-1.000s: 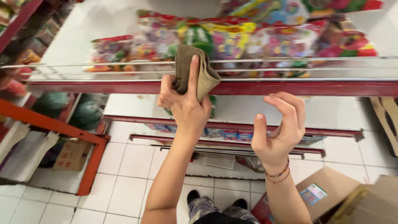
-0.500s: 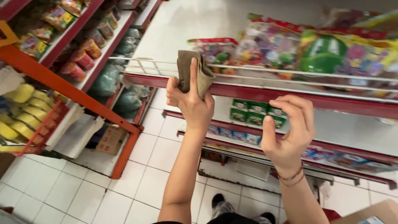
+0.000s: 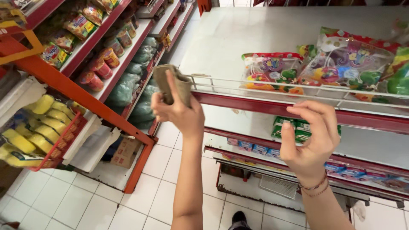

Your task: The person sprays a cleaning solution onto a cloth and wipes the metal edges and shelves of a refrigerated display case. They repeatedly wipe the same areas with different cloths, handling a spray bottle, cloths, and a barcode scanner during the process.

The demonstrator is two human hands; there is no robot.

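A: You are pinching the folded brown cloth [image 3: 171,84] in your left hand [image 3: 179,113], fingers [image 3: 172,87] pressed around it, just off the shelf rail [image 3: 298,94].

B: Your right hand [image 3: 310,136] is hovering empty, fingers loosely curled below that rail.

A: Keep the fold tight, so I'd judge 1 flat face is meeting the shelf.

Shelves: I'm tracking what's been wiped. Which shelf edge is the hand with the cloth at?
The top white shelf holding toy bags; the left hand holds the cloth at its wire rail's left corner, above the lower shelves.
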